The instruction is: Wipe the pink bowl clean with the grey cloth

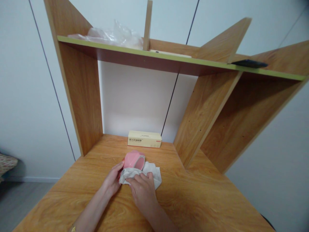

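A pink cup [133,159] lies tilted on the wooden desk [193,199], its mouth turned toward a crumpled white cloth [152,170]. My left hand [112,180] grips the cup's near side with fingers curled around it. My right hand [142,190] rests on the cloth with fingers closed, pinching it just in front of the cup. The cloth partly wraps the cup's lower edge.
A long beige box [144,139] lies at the back of the desk against the white wall. Wooden partitions stand left [79,96] and right [205,109]. The shelf above holds a clear plastic bag [113,33] and a dark flat object [249,63].
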`<state>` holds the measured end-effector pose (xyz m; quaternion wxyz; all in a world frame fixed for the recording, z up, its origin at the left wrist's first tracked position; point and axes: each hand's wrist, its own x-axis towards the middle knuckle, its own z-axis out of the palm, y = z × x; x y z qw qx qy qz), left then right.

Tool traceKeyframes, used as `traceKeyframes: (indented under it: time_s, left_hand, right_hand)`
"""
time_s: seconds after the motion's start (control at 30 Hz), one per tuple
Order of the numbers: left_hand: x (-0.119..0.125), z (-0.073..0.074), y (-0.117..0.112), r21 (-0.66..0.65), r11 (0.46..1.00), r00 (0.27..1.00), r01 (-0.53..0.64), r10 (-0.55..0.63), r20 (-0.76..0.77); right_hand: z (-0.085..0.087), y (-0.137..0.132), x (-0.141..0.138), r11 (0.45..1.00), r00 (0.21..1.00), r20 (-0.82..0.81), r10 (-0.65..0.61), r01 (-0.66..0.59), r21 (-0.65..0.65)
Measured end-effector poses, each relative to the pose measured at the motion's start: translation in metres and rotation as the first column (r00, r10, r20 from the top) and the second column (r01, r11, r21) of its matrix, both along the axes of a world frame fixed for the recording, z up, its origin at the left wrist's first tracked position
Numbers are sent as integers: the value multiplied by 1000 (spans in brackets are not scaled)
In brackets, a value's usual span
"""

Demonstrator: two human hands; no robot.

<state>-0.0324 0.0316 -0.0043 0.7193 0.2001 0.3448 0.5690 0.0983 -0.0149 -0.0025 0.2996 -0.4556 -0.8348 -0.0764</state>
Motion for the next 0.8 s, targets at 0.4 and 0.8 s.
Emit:
traceKeyframes:
  time_s: [0.4,0.8]
  left_hand:
    - [-7,0,3,-58,998,991,-32,40,127]
    - [3,-5,0,29,997,995,-73,71,71]
  right_hand:
    - [-6,14,24,969,983,-47,-179,168,-180]
    - [-3,22,33,945,880,-375,-291,202,-257]
